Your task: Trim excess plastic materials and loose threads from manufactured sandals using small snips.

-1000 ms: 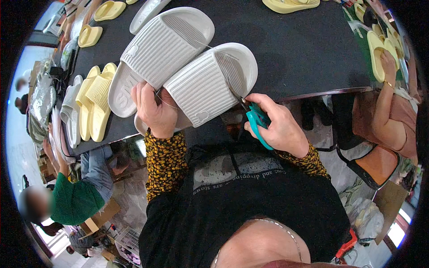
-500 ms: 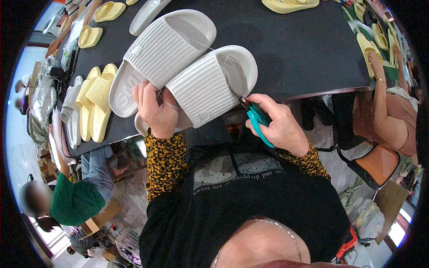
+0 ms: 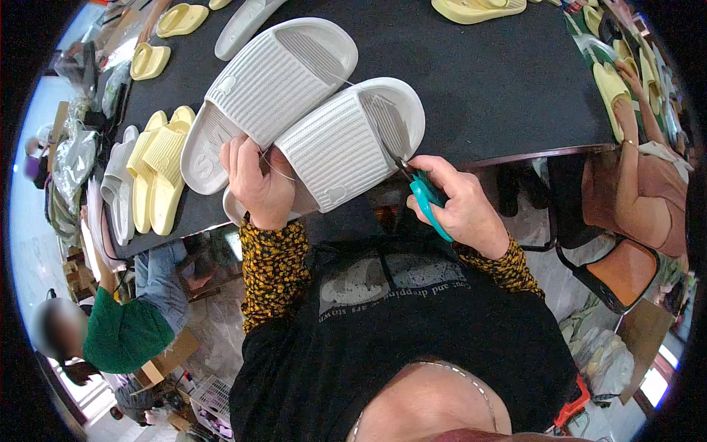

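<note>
Two light grey slide sandals lie side by side on the dark table, the farther slide [image 3: 272, 85] overlapping the table's middle and the nearer slide [image 3: 335, 151] reaching past the front edge. My left hand [image 3: 259, 184] is closed between their straps, its fingers pinching a thin clear strand [image 3: 283, 175] that loops beside the nearer strap. Another bit of strand crosses between the two slides at their far ends. In my right hand [image 3: 468, 202] are teal-handled scissors [image 3: 426, 202], their dark blades at the right edge of the nearer strap. The blade tips are partly hidden there.
Yellow slides [image 3: 162, 169] and a grey pair [image 3: 120, 184] lie at the table's left. More yellow slides [image 3: 479, 9] sit along the far edge. At right, a co-worker's hand [image 3: 626, 118] touches a yellow slide; an orange-backed chair [image 3: 622, 272] stands below. Another person sits at lower left.
My hands, the scissors and the grey slides are almost where they were, shifted very slightly. At right, the co-worker's hands and yellow slide have moved a little.
</note>
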Motion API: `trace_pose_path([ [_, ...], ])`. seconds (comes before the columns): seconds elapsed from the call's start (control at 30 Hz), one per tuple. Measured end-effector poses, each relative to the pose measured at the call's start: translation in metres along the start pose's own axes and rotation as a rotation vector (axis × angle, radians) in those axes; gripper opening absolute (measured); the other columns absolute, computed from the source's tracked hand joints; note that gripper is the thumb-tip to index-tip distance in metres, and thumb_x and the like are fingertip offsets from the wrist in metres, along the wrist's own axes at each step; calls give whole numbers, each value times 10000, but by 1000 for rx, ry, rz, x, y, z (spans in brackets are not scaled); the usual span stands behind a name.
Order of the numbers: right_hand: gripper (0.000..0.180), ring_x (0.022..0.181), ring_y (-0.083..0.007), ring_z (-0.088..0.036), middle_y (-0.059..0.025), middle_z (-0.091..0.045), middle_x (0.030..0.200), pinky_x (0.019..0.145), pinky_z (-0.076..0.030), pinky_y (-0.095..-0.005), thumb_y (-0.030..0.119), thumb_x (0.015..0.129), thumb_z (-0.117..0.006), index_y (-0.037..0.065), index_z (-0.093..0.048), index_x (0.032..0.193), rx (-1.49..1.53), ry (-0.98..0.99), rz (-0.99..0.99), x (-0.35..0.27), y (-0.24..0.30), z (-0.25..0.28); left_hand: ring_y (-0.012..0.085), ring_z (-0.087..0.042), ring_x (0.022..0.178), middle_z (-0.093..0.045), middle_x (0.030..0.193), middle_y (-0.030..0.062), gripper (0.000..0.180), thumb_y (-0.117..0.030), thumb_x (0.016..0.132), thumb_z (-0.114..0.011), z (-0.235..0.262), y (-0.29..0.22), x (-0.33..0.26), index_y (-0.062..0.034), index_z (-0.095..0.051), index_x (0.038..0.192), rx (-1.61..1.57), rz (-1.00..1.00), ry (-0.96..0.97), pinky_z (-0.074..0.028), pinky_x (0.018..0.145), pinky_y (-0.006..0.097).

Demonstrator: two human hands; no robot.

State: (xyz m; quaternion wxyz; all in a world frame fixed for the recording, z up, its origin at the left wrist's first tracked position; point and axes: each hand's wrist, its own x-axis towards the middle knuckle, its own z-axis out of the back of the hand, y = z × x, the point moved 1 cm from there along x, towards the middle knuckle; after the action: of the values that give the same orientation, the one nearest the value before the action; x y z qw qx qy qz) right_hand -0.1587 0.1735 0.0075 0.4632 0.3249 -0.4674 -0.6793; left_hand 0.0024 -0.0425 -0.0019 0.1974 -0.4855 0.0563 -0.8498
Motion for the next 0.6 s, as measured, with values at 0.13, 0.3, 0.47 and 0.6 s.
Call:
trace_pose_path([
  [0.13,415,756,-260,-671,-185,-641,859,661,-506,-343,86,819,-682,5,-499,1182,-52,-35,38,-2,-1,-1,312,-510,744,-584,810,127,193,-100,770,-682,1,-1,-1,3,-590,905,-12,-1,-5,-403,729,390],
  [0.3,421,747,-235,-673,-168,-645,849,656,-509,-330,74,810,-690,10,-501,1181,-15,-50,22,-6,0,0,312,-516,751,-593,827,134,195,-82,756,-681,5,-2,-4,7,-590,905,-2,-14,5,-403,734,391],
  [0.47,429,732,-204,-672,-136,-650,838,661,-516,-316,52,802,-691,13,-499,1184,20,-102,58,-7,-2,3,321,-547,800,-609,863,148,197,-42,729,-667,4,-8,-10,13,-592,903,0,-32,47,-409,763,398],
  [0.6,439,786,-205,-670,-153,-646,901,691,-517,-313,42,799,-689,16,-498,1193,7,-144,105,-4,5,6,322,-566,830,-620,891,145,218,-7,698,-645,7,-13,-13,10,-599,910,-16,-51,62,-409,780,405],
])
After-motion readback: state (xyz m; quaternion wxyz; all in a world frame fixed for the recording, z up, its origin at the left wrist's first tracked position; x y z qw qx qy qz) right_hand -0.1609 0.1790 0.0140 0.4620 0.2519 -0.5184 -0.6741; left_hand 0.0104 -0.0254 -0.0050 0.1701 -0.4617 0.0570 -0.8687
